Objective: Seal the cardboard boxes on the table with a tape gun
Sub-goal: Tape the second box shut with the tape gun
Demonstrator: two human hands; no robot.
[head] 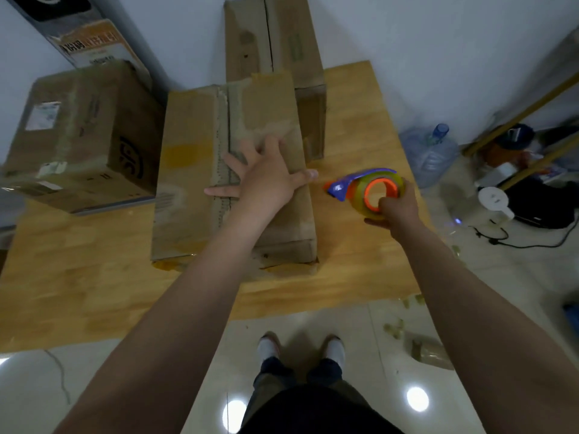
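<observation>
Left hand point(266, 183): pressed palm-down on top of the long brown cardboard box point(194, 189); fingers straight and fanned wide, thumb reaching the box's right top edge, little finger across the centre seam.
Right hand point(399, 208): curled round the blue plastic tape gun with orange hub and yellowish tape roll point(351, 186), gripping it at the near side of the roll.
Tape gun: held over the light wooden table point(360, 120), just right of the long box and apart from it; blue nose pointing left toward the box's side. Contact with the tabletop: cannot tell.
Long box: lying lengthwise in the middle of the table, near end close to the front edge; top flaps down, seam running away along the top with worn strips of old tape beside it.
Squat brown cardboard box with black print and white labels point(81, 136): on the left part of the table, just beside the long box.
Tall brown cardboard box point(282, 42): behind the long box, against the white wall.
Floor, right of the table: clear blue water jug point(429, 151), white round appliance point(495, 198), black cable point(517, 244), brownish tape scraps point(423, 349) on the tiles.
Below the table edge: two feet in white shoes point(272, 346).
</observation>
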